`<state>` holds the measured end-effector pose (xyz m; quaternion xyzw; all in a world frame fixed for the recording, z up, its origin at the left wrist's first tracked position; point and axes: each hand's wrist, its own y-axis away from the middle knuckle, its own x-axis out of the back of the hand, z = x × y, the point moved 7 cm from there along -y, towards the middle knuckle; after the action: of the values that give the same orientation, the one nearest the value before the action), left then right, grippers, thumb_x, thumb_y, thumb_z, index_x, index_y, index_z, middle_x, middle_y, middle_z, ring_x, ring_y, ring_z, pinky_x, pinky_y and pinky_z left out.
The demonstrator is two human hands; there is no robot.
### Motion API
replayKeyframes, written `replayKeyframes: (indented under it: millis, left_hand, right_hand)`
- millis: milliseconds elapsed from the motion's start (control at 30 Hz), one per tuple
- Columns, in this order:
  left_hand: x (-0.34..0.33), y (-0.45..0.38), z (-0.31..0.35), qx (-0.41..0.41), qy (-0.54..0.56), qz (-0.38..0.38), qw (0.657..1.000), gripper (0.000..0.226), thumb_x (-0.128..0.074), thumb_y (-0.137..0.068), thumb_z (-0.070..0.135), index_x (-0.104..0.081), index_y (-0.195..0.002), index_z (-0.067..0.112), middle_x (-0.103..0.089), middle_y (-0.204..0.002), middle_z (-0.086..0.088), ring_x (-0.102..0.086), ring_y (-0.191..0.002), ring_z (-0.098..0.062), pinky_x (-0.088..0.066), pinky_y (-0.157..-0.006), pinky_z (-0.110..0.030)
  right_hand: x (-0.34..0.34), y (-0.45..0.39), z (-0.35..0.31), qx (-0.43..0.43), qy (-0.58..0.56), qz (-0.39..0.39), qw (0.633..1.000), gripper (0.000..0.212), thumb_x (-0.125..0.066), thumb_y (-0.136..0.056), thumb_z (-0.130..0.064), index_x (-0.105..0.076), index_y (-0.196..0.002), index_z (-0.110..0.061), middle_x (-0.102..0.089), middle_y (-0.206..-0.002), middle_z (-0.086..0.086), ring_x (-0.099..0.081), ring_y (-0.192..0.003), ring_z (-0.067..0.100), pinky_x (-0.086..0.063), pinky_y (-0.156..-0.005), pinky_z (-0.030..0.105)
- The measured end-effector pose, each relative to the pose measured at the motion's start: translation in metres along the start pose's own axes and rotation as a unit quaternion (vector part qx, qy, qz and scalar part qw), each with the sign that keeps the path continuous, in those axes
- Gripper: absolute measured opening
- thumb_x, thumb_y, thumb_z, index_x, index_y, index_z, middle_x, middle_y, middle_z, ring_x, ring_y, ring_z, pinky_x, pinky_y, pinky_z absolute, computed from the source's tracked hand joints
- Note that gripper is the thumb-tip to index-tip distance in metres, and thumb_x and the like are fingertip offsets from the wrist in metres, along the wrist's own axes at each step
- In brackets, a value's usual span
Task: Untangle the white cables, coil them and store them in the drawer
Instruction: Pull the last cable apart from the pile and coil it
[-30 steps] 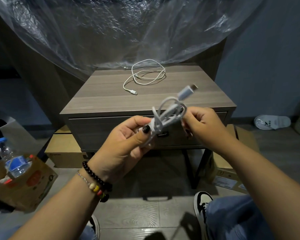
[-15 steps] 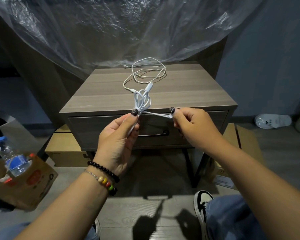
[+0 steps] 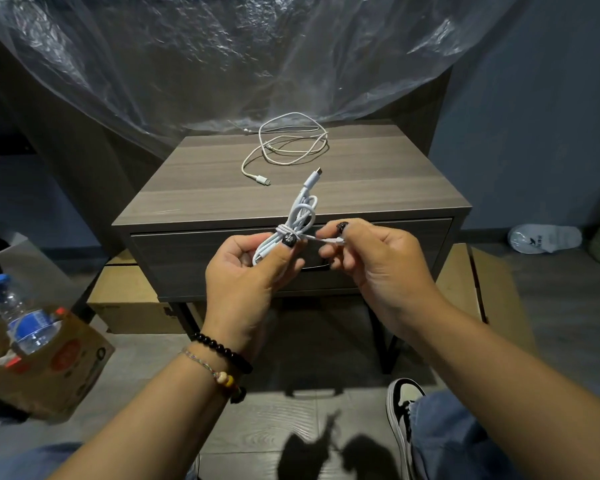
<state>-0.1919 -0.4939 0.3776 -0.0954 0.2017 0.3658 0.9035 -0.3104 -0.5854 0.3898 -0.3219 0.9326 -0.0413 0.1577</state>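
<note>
left hand (image 3: pixel 246 271) grips coiled cable (image 3: pixel 300 220) at its wrap; right hand (image 3: pixel 371 258) pinches its tail end just beside. second cable (image 3: pixel 291 143) loose near nightstand (image 3: pixel 194 202) back edge.

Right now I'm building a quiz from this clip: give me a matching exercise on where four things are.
Things:
1. coiled cable
2. loose cable
3. water bottle
4. drawer

Places or states:
A. standing in a cardboard box
B. lying on the nightstand top
C. closed
D. held in both hands

Pairs: 1-D, 2-B, 3-A, 4-C
</note>
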Motion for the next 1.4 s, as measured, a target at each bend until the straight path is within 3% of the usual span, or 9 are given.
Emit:
replayKeyframes:
  millis: [100,300,567,700,900,1033,1133,1267,1400]
  left_hand:
    - [-0.002,-0.001,0.003,-0.024,0.016,0.003,1.0,0.016,-0.056,-0.084,-0.012,-0.054,-0.091,0.002,-0.071,-0.08,-0.009,-0.071,-0.072,-0.016,-0.06,-0.067,-0.027]
    - [0.011,-0.01,0.008,-0.05,-0.014,0.023,0.998,0.017,-0.059,-0.083,-0.014,-0.054,-0.087,0.002,-0.071,-0.078,-0.01,-0.072,-0.072,-0.018,-0.059,-0.066,-0.026]
    - [0.025,-0.015,0.017,-0.131,-0.2,0.033,0.971,0.025,-0.073,-0.074,-0.009,-0.057,-0.08,0.009,-0.068,-0.086,-0.014,-0.068,-0.082,-0.026,-0.059,-0.072,-0.033]
    - [0.017,-0.011,0.024,-0.186,-0.3,0.007,0.936,0.024,-0.075,-0.072,-0.009,-0.059,-0.078,0.009,-0.069,-0.071,0.009,-0.065,-0.068,-0.001,-0.054,-0.064,-0.017]
    - [0.01,-0.006,0.02,-0.244,-0.409,-0.044,0.878,0.022,-0.078,-0.073,0.001,-0.061,-0.077,0.014,-0.069,-0.081,0.0,-0.067,-0.072,-0.012,-0.054,-0.065,-0.023]
    - [0.0,-0.002,0.009,-0.224,-0.465,-0.139,0.845,0.023,-0.081,-0.071,0.007,-0.063,-0.081,0.017,-0.068,-0.085,0.005,-0.067,-0.077,-0.008,-0.057,-0.07,-0.031]
    - [-0.007,0.002,0.001,-0.2,-0.484,-0.21,0.825,0.024,-0.083,-0.07,0.012,-0.064,-0.082,0.019,-0.069,-0.084,0.008,-0.067,-0.076,-0.006,-0.056,-0.068,-0.029]
    - [-0.01,0.004,0.003,-0.162,-0.442,-0.257,0.844,0.025,-0.086,-0.066,0.009,-0.067,-0.082,0.015,-0.073,-0.082,0.005,-0.07,-0.076,-0.007,-0.057,-0.07,-0.027]
    - [-0.01,0.006,0.01,-0.142,-0.39,-0.283,0.865,0.029,-0.087,-0.06,0.004,-0.071,-0.083,0.01,-0.075,-0.086,-0.003,-0.072,-0.08,-0.021,-0.058,-0.077,-0.04]
  right_hand:
    - [-0.004,0.003,0.008,-0.05,-0.164,0.055,0.984,0.046,-0.046,-0.088,0.006,-0.05,-0.043,-0.003,-0.065,-0.066,0.008,-0.059,-0.057,0.011,-0.051,-0.057,0.018]
    - [-0.008,0.009,0.03,-0.137,-0.207,0.084,0.965,0.008,-0.066,-0.083,0.0,-0.059,-0.088,0.0,-0.067,-0.069,0.009,-0.066,-0.061,0.012,-0.056,-0.062,0.017]
    - [-0.001,0.012,0.013,-0.096,0.079,0.03,0.992,0.015,-0.057,-0.089,0.006,-0.063,-0.095,-0.007,-0.058,-0.07,0.006,-0.062,-0.055,0.011,-0.053,-0.051,0.02]
    - [-0.008,0.012,0.007,-0.089,0.097,-0.043,0.99,0.022,-0.053,-0.092,0.006,-0.069,-0.093,-0.009,-0.062,-0.069,0.006,-0.063,-0.059,0.011,-0.056,-0.058,0.021]
    - [-0.002,0.01,-0.002,-0.056,0.134,-0.06,0.988,0.019,-0.063,-0.084,0.01,-0.072,-0.096,-0.003,-0.067,-0.077,0.008,-0.067,-0.067,0.014,-0.058,-0.065,0.022]
    - [0.001,0.007,-0.023,0.157,0.431,-0.046,0.887,0.008,-0.071,-0.084,-0.012,-0.075,-0.085,-0.019,-0.066,-0.081,-0.007,-0.062,-0.074,0.004,-0.048,-0.067,0.015]
    - [0.001,0.007,-0.021,0.187,0.465,-0.065,0.863,0.005,-0.072,-0.082,-0.015,-0.076,-0.085,-0.018,-0.057,-0.083,-0.004,-0.053,-0.074,0.002,-0.04,-0.066,0.012]
    - [0.005,0.003,-0.016,0.129,0.428,-0.061,0.892,0.007,-0.074,-0.081,-0.015,-0.075,-0.079,-0.022,-0.06,-0.084,-0.004,-0.059,-0.079,0.005,-0.048,-0.072,0.019]
    - [0.01,0.003,-0.004,-0.044,0.329,-0.097,0.938,0.007,-0.072,-0.083,-0.013,-0.077,-0.078,-0.013,-0.073,-0.079,0.005,-0.064,-0.071,0.006,-0.051,-0.071,0.025]
